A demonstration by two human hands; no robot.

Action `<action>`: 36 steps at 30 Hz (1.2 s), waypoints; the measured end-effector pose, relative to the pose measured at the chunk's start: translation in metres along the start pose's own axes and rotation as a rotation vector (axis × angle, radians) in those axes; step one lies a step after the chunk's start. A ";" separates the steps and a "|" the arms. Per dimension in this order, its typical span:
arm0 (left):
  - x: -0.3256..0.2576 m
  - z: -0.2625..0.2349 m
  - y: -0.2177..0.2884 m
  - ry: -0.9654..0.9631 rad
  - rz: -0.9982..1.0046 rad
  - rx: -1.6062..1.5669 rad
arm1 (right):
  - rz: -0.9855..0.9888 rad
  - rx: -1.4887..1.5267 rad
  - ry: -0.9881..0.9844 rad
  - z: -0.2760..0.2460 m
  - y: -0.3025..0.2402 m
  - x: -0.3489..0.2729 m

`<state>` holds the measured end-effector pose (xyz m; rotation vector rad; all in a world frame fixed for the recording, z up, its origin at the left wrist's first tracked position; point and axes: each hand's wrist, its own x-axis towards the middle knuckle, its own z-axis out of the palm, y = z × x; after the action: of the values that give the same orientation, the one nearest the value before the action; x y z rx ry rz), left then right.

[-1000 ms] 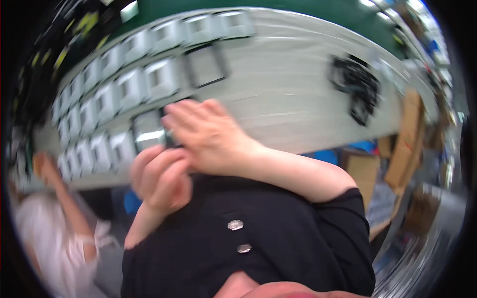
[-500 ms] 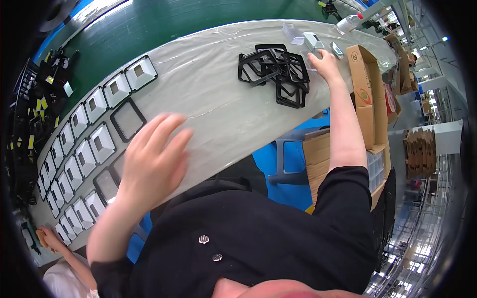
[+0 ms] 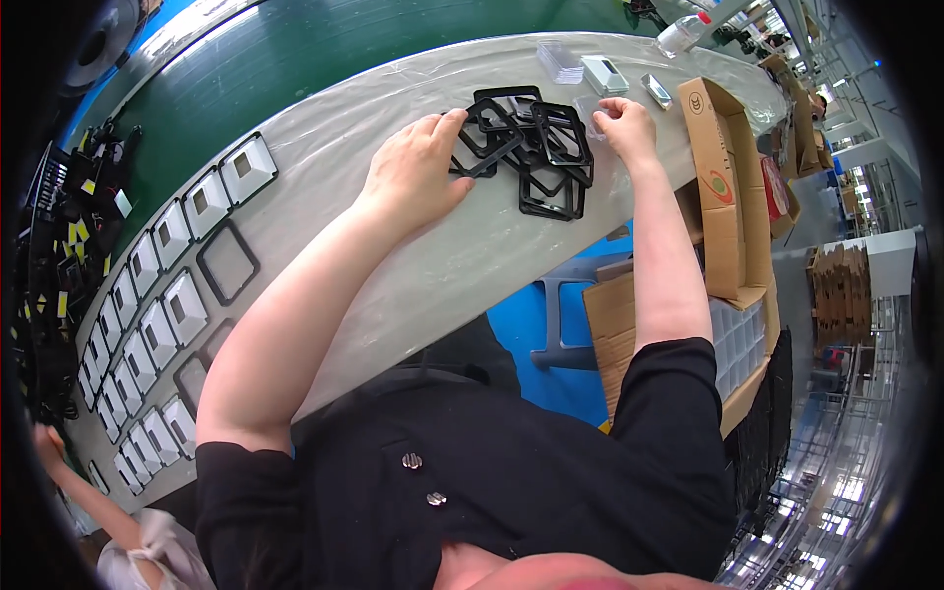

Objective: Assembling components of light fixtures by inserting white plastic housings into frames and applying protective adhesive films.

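Observation:
My left hand [image 3: 418, 169] is at the left edge of a loose pile of black rectangular frames [image 3: 551, 202]. Its fingers are stretched out, with the thumb apart, and the fingertips reach the leftmost frame. To the right of the pile, my right hand [image 3: 627, 130] pinches a thin clear plastic piece [image 3: 590, 118], which is hard to see against the table cover. Just beyond that hand are a stack of clear plastic pieces [image 3: 560, 64], a white box-shaped housing [image 3: 605, 75] and a small silvery block [image 3: 657, 91].
Rows of white housings in black frames [image 3: 248, 169] line the table's left side, with a lone black frame [image 3: 228, 262] beside them. An open cardboard box [image 3: 721, 197] stands at the right, near a plastic bottle [image 3: 683, 34]. Another person's arm [image 3: 93, 497] shows at lower left.
My left hand has moved right and away from me, from above the near table edge to the black frames. The right hand stays near the clear pieces. The other person's hand has shifted left.

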<state>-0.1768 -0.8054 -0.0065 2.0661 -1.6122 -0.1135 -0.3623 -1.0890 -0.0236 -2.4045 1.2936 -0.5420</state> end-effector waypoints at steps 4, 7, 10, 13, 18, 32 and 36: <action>-0.021 -0.020 0.009 0.137 -0.064 0.057 | -0.044 -0.170 0.161 0.011 0.005 0.002; -0.067 -0.049 0.016 0.130 -0.110 0.268 | 0.004 -0.080 0.038 0.012 0.013 0.010; -0.112 -0.070 0.031 -0.214 -0.311 0.306 | -0.026 0.057 0.041 0.012 0.035 0.025; -0.143 -0.083 0.028 -0.271 -0.227 0.141 | -0.146 0.045 0.212 -0.012 0.034 0.023; -0.142 -0.067 -0.014 -0.173 -0.049 0.073 | -0.162 0.706 -0.027 -0.038 -0.076 -0.049; -0.167 -0.080 -0.004 0.009 -0.223 -0.929 | -1.080 0.463 -0.081 0.017 -0.200 -0.203; -0.177 -0.079 -0.003 0.117 -0.189 -0.981 | -0.844 0.702 -0.233 0.022 -0.204 -0.209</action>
<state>-0.1958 -0.6143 0.0181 1.3901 -0.9629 -0.6837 -0.3132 -0.8041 0.0210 -2.1792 -0.0922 -0.7353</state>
